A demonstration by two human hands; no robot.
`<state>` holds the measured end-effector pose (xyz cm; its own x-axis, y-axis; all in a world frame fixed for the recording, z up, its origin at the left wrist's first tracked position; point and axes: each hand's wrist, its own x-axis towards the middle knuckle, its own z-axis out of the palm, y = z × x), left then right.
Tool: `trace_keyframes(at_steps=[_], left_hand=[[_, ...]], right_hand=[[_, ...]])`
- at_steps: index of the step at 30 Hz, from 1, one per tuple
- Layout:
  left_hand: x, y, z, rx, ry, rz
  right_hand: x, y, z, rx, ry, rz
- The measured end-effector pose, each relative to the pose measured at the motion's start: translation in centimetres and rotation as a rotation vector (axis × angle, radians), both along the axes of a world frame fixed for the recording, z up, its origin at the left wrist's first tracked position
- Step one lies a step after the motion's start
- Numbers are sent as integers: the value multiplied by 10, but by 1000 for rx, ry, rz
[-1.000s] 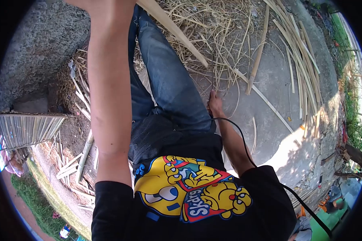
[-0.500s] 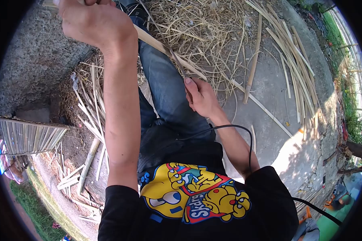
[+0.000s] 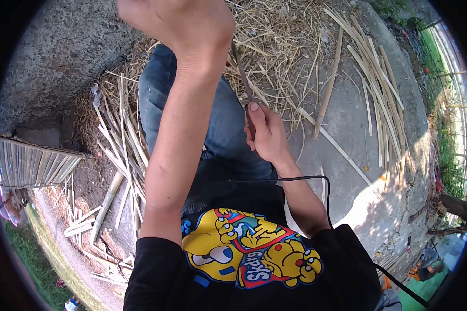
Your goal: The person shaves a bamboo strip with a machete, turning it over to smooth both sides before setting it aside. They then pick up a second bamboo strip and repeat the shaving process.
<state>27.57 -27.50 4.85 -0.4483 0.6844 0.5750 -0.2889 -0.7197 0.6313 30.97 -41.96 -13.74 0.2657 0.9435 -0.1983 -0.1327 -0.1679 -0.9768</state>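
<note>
My left hand (image 3: 179,23) is raised at the top edge, the back of its wrist toward the camera; its fingers lie beyond the frame, so what they hold is hidden. Over my right thigh, my right hand (image 3: 267,132) is wrapped round the handle of a long, thin, dark blade (image 3: 242,71). The blade points up toward my left wrist, which hides its far end. Pale split strips (image 3: 257,90) show just beyond the blade.
Fibrous shavings (image 3: 280,46) cover the ground ahead. Long strips (image 3: 381,93) lie on the concrete at right, with more strips (image 3: 122,140) at left. A slatted bamboo panel (image 3: 36,163) stands by the rough wall (image 3: 62,67). A black cable (image 3: 301,179) crosses my right forearm.
My left hand has moved right and farther out of the top of the frame. The pale strip between my hands no longer shows across my leg. My right hand has shifted slightly right, the blade now steeper.
</note>
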Motion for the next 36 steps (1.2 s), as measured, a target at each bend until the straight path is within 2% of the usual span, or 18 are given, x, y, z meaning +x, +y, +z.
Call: trace_keyframes(at_steps=[2, 4, 5, 8, 10, 11, 12, 14, 15, 18, 19, 23, 25, 29, 31, 33, 34, 36], left_hand=[[-3, 0, -7, 56, 2, -45], [-14, 10, -16, 293, 98, -193], [-15, 9, -15, 311, 92, -189], [-7, -3, -8, 197, 51, -103], [6, -9, -6, 118, 52, 0], [-5, -12, -9, 213, 70, -207], [-6, -15, -12, 180, 77, -211], [3, -9, -10, 247, 72, -240], [6, -9, -12, 293, 89, -212], [-7, -13, -16, 303, 226, -236], [-15, -11, -20, 313, 140, -349], [-34, -2, -25, 228, 88, -380], [-41, 9, -22, 171, 61, -386], [-39, -11, -21, 212, 138, -382], [-26, -22, -15, 286, 179, -420], [-14, -30, -11, 134, 64, -190], [-25, -19, -16, 127, 67, -189], [-60, 16, -31, 171, 89, -457]], right_hand=[[-2, 2, -8, 28, 10, -22], [7, 3, -52, -121, -96, -79], [13, 0, -66, -316, -48, -126], [42, -16, -145, -573, 11, -153], [35, -14, -115, -497, 8, -144], [26, -25, -94, -459, 18, -140], [20, -31, -74, -492, 27, -139], [19, -15, -38, -169, 168, -62], [18, -12, -32, -178, 173, -71], [17, -4, -36, -50, -48, -86], [19, -4, -54, -176, -49, -94], [52, -25, -178, -632, -17, -173], [54, -53, -206, -663, -6, -194], [33, -43, -158, -441, 172, -179], [22, -29, -91, -344, 191, -125], [15, -21, -54, -255, 214, -71], [13, -16, -44, -187, 156, -30], [10, -10, -48, -118, 99, 11]])
